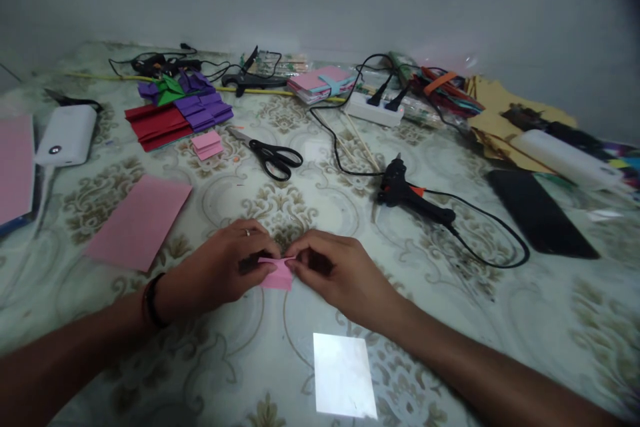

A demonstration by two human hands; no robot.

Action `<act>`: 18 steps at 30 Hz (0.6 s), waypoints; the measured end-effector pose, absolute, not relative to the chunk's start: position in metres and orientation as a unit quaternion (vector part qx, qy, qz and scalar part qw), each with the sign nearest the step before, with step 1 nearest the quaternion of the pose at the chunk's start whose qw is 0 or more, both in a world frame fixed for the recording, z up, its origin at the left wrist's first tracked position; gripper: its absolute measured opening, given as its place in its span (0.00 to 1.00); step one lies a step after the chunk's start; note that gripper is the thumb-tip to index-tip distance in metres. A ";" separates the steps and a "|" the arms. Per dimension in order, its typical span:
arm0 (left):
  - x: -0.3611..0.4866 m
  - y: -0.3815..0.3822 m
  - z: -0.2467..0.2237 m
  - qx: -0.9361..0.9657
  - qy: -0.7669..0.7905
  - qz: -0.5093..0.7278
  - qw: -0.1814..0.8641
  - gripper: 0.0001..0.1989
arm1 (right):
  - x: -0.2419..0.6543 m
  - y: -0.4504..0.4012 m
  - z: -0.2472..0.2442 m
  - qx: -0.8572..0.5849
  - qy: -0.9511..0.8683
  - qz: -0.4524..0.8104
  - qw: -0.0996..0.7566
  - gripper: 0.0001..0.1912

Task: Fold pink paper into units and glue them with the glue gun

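A small piece of pink paper [277, 278] with a folded upper edge is pinched between my two hands, just above the patterned table cover. My left hand [220, 263] grips its left side between thumb and fingers; a ring and a dark wristband show on that arm. At the paper's upper right corner, the thumb and forefinger of my right hand [343, 273] are closed on the edge. A larger flat pink sheet [143, 223] lies left of my hands. Beyond them rest a small folded pink paper [207, 145] and black-handled scissors [275, 155].
Right of centre lies a black glue gun [413, 195] with its looping cord, near a dark phone [541, 213]. A power strip [375, 111], a pink paper stack [320, 83] and folded red paper [157, 125] sit farther back. At left stands a white power bank [67, 135].
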State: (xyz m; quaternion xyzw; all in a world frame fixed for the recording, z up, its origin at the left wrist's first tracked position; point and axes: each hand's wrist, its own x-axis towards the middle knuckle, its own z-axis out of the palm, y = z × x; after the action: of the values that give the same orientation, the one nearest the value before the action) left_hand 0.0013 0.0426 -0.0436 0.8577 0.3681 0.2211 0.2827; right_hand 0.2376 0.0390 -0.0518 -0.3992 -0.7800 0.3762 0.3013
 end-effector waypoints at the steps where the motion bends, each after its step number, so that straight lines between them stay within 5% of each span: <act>1: 0.002 0.043 -0.043 0.860 0.368 0.219 0.277 0.04 | 0.237 0.038 -0.053 -0.388 -0.790 0.363 0.306 0.05; 18: -0.004 0.037 -0.032 0.930 0.278 0.142 0.192 0.10 | 0.245 0.036 -0.059 -0.261 -0.911 0.134 0.290 0.10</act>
State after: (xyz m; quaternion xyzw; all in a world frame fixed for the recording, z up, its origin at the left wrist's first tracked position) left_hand -0.0038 0.0371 -0.0315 0.9302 0.2785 0.1425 0.1919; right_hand 0.2447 0.0356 -0.0588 -0.2610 -0.9109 0.1340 0.2903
